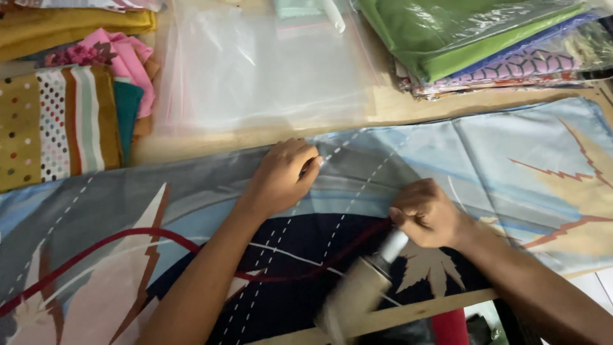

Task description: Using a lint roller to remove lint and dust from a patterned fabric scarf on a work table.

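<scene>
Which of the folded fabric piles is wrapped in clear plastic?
The green-topped pile at upper right; the mustard, pink and polka-dot fabrics at left lie bare.

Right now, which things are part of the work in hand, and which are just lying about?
In hand:
- printed scarf, pressed by left hand
- blurred tool, held by right hand

Lying about:
- clear plastic bags
- bagged green cloth
- dotted and striped cloth
- pink cloth
</scene>
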